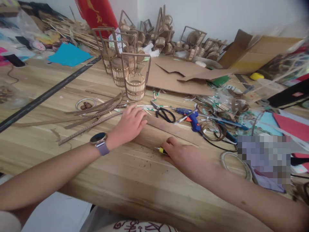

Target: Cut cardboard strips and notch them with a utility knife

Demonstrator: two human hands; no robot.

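Note:
My left hand (127,124), with a watch at the wrist, rests palm down at the left end of a flat brown strip (172,128). Its fingers are stretched forward, and what lies under them is partly hidden. In my right hand (180,151) is a small yellow-and-black craft knife (161,150), its thin metal tip pointing left, just short of the strip's near side. Dark crumbs lie on the wooden table (116,187) below the tip. Black-handled scissors (165,114) and a blue glue gun (190,117) lie beyond the strip.
Several small slatted baskets with tall handles (135,87) stand behind my left hand. Loose brown strips (96,112) lie to the left. Flat cardboard (173,77) and an open box (258,53) are at the back. Rings, cables and scraps crowd the right side.

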